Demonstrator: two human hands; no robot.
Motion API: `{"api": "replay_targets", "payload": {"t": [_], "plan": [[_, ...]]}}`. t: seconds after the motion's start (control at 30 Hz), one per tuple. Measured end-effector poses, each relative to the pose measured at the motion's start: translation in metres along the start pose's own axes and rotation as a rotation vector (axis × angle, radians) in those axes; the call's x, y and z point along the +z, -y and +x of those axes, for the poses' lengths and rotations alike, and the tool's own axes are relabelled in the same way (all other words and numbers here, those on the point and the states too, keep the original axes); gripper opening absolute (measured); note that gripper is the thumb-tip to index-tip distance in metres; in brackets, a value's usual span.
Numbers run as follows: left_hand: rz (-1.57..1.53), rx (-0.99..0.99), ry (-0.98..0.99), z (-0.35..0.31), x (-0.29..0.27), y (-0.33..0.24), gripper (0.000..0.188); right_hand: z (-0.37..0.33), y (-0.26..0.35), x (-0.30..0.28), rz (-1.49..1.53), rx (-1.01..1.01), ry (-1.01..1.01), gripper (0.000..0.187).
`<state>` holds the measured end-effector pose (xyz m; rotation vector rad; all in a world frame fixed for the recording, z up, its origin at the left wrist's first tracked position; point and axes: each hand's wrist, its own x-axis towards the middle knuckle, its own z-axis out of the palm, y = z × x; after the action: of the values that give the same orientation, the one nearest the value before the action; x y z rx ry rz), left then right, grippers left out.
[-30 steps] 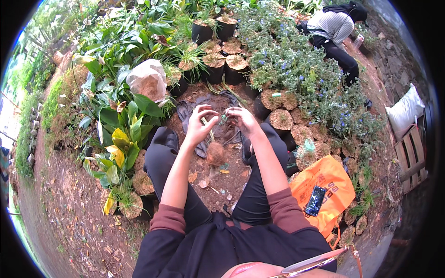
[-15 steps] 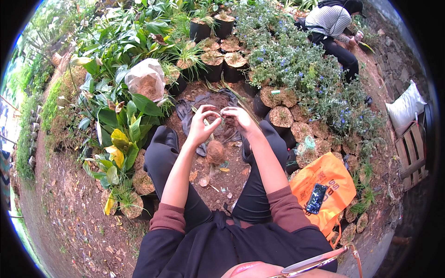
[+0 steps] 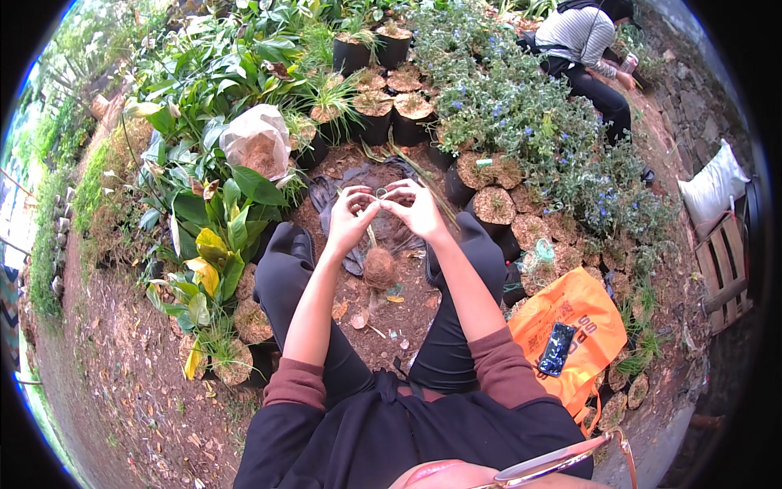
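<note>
Brown bare ground (image 3: 106, 350), littered with dry leaves, spreads around the person. Broad-leaved plants (image 3: 195, 73) fill the left and upper left, a few of their leaves yellow, and blue-flowered shrubs (image 3: 546, 138) crowd the upper right. Beyond these shrubs a co-worker (image 3: 577, 41) in a striped top bends over. The person's dark-trousered legs (image 3: 293, 281) are parted, with the working space between the knees. At the right, an orange bag (image 3: 599, 301) lies spread out near the right elbow, and farther out a white sack (image 3: 715, 183) stands by a wooden pallet (image 3: 727, 269). Black pots (image 3: 373, 126) topped with brown fibre stand in rows ahead, and a translucent plastic bag (image 3: 259, 134) with brown fibre inside sits among the leaves. Crumpled dark plastic (image 3: 322, 193) lies on the soil just beyond the hands. The left hand (image 3: 350, 218) and the right hand (image 3: 415, 210) nearly meet over it, the fingers of each pinching a thin strand (image 3: 380, 192) that curves in a small loop between them. A dark phone (image 3: 556, 349) rests on the orange bag. Between the knees is a brown fibrous ball (image 3: 379, 269), its pale stalk (image 3: 371, 235) leading up toward the left hand
</note>
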<state>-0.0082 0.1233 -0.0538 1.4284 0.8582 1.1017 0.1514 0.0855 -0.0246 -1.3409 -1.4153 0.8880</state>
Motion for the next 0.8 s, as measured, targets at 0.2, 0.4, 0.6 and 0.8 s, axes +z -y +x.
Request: {"api": "replay_targets", "payload": {"t": [0.2,0.4,0.6,0.8], "plan": [[0.020,-0.065,-0.038,-0.001,-0.002,-0.003,0.030,0.001,-0.006,0.005,-0.062,-0.042,-0.086,0.011],[0.055,0.035,-0.116,0.002,-0.006,0.000,0.021,0.005,-0.017,0.000,0.077,0.017,-0.078,0.016],[-0.040,-0.006,-0.048,0.001,-0.004,-0.004,0.017,0.003,-0.014,0.005,0.108,0.046,0.000,0.019],[0.060,0.027,0.003,-0.002,-0.002,-0.006,0.020,0.003,-0.004,0.008,-0.026,-0.016,-0.028,0.018]]}}
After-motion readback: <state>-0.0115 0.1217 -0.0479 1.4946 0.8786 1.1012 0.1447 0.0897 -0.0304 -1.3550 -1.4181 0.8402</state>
